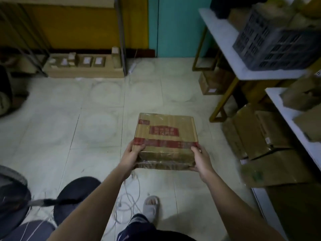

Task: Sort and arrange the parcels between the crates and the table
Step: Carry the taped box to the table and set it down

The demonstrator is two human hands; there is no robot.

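A brown cardboard parcel (165,136) with red tape and a red printed label is held level in the air above the tiled floor. My left hand (133,154) grips its near left corner, thumb on top. My right hand (202,160) grips the near right corner the same way. A dark plastic crate (271,47) stands on the white table (224,42) at the upper right, with brown parcels inside it. More brown parcels (302,96) lie on a second white tabletop (293,122) at the right edge.
Cardboard boxes (260,136) are stacked under the tables on the right. A low box with small parcels (83,65) sits by the far wall beside metal rack legs. Loose cables (128,202) lie on the floor near my slippered foot (151,206). Dark round stools (76,197) stand at lower left.
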